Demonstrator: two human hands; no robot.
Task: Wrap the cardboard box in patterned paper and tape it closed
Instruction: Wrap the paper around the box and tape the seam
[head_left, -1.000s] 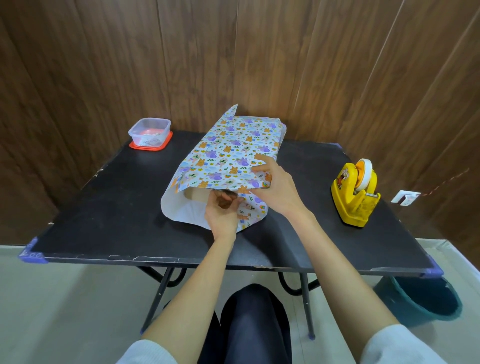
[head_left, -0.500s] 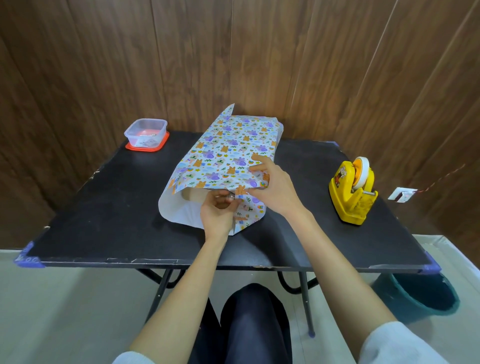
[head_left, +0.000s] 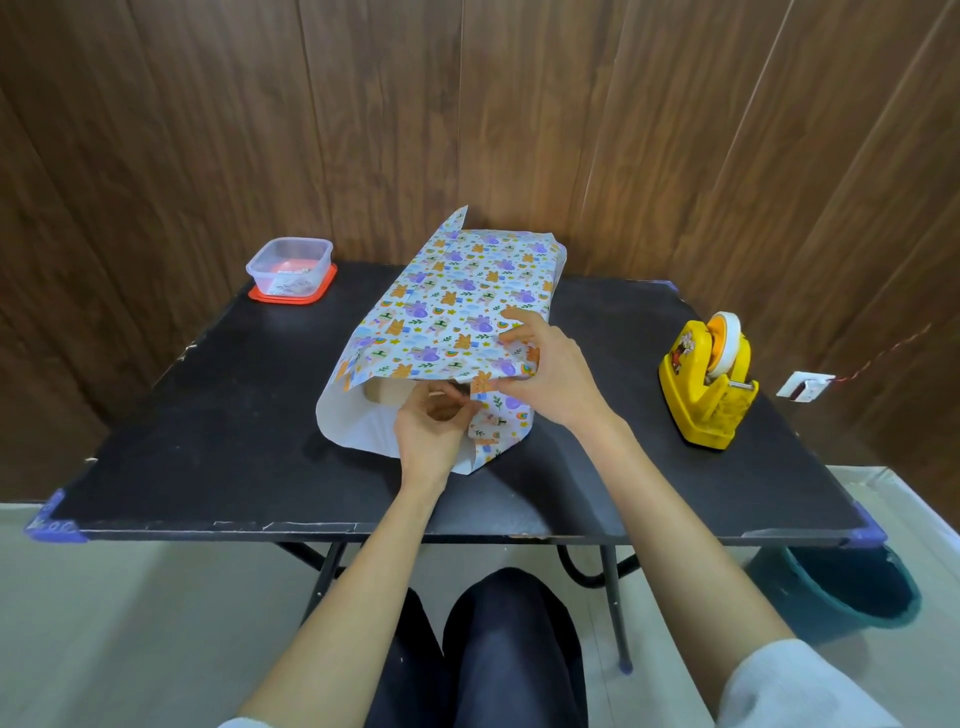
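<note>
1. The cardboard box (head_left: 383, 393) sits mid-worktop; only a tan corner shows at the near open end.
2. Patterned paper (head_left: 457, 306) drapes over it, its white underside curling out on the left.
3. The left hand (head_left: 434, 431), fingers curled, pinches the paper flap at the near end.
4. The right hand (head_left: 550, 374) pinches the paper's near top edge.
5. On the black worktop (head_left: 208, 441), a yellow tape dispenser (head_left: 706, 384) stands at the right and a plastic container (head_left: 291, 267) at the far left.

Mostly buried under patterned paper (head_left: 457, 312), cardboard box (head_left: 384, 392); too small to tell, contents of tub (head_left: 291, 265) at table's (head_left: 208, 415) far-left corner.
</note>
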